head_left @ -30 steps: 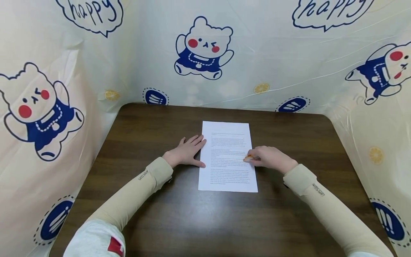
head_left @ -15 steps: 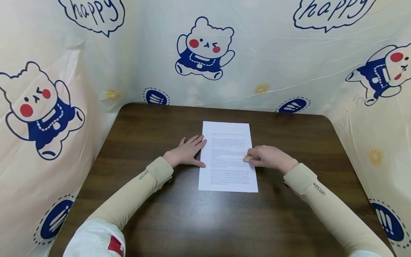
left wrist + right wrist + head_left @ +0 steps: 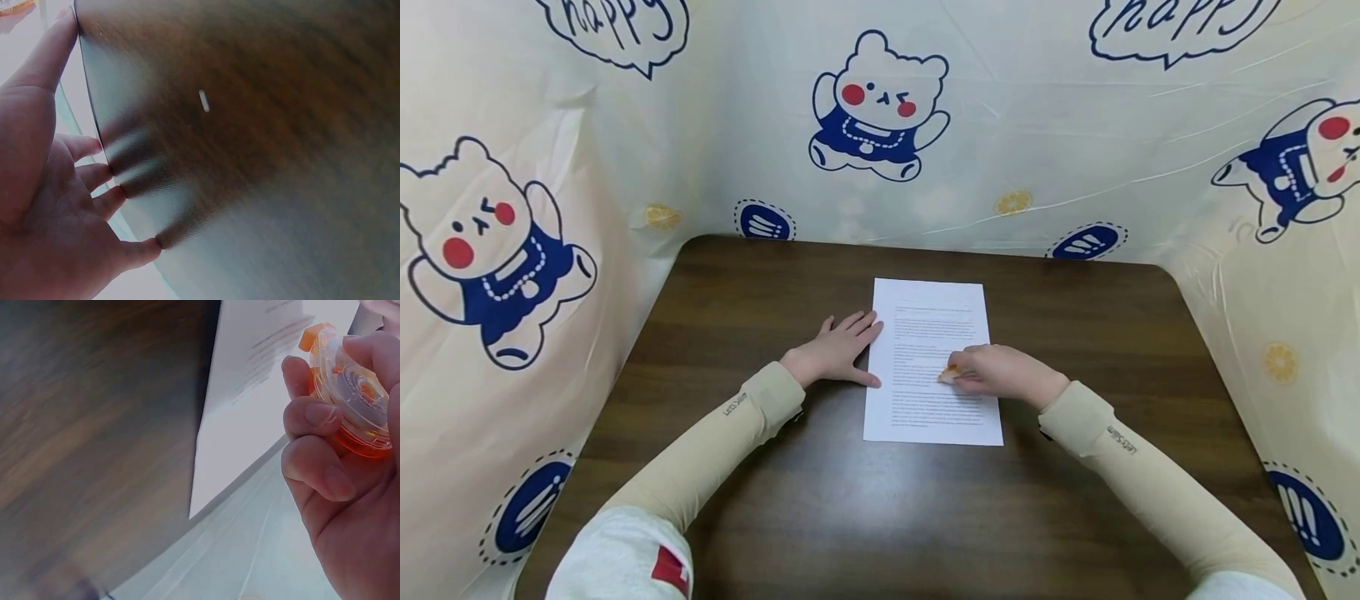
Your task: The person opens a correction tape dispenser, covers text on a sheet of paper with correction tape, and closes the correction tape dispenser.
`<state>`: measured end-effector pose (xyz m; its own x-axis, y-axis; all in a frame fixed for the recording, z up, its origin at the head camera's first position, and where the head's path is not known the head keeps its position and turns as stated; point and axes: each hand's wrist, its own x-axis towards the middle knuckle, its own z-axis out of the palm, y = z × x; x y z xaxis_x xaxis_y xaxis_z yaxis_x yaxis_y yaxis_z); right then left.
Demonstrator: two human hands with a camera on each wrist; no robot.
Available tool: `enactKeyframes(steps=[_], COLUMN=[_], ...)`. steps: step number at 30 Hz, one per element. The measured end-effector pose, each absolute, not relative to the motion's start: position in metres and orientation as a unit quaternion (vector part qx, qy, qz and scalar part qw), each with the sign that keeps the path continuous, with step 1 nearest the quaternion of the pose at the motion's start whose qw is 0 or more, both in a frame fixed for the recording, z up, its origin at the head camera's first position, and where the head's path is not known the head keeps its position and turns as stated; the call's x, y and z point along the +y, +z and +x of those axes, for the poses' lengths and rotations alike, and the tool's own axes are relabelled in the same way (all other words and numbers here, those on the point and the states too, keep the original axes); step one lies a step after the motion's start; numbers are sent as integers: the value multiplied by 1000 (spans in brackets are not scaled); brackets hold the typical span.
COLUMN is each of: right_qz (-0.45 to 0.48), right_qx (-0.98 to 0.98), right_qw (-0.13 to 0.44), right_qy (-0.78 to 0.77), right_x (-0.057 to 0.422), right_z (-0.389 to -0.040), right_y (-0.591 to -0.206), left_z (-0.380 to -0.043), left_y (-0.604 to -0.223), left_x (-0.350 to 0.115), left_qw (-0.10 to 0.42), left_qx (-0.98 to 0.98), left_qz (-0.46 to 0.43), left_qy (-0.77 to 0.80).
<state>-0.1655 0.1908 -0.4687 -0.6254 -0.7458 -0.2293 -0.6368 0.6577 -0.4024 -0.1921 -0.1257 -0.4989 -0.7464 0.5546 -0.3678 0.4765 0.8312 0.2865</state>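
Note:
A printed sheet of paper (image 3: 886, 421) lies flat on the dark wooden table. My left hand (image 3: 835, 352) rests at the sheet's left edge, fingers spread and fairly straight, with the fingertips and thumb on the margin. In my right hand (image 3: 1006, 372) is a correction tape dispenser (image 3: 357, 394), clear and orange with a round reel inside. The thumb pinches it from one side and curled fingers grip the other. Seen from the head, the dispenser's tip meets the printed lines just right of the sheet's middle. A bit of the orange dispenser also shows in the left wrist view's top corner.
The brown table (image 3: 850, 517) extends around the sheet on every side. A pale curtain (image 3: 1000, 125) with cartoon bears hangs behind the table and along both sides. A small white streak (image 3: 204, 100) shows on the tabletop in the left wrist view.
My right hand has slid left across the page with the correction tape, from near the right margin toward the middle. The left hand and the paper stay in place.

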Motion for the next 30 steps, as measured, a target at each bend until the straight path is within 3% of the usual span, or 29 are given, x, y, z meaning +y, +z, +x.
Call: enactKeyframes(steps=[16,30], right_qz=[-452,-448], right_qx=[872,875], right_qw=[140,160], right_qy=[-124,-92], right_x=[135,116], right_z=[-162,-163], right_y=[-469,-471], left_z=[-193,-193], left_y=[-497,-499], left_x=[-126,-126], left_qw=[221,216], left_qx=[929,930], left_qz=[283,284], left_qy=[90,89])
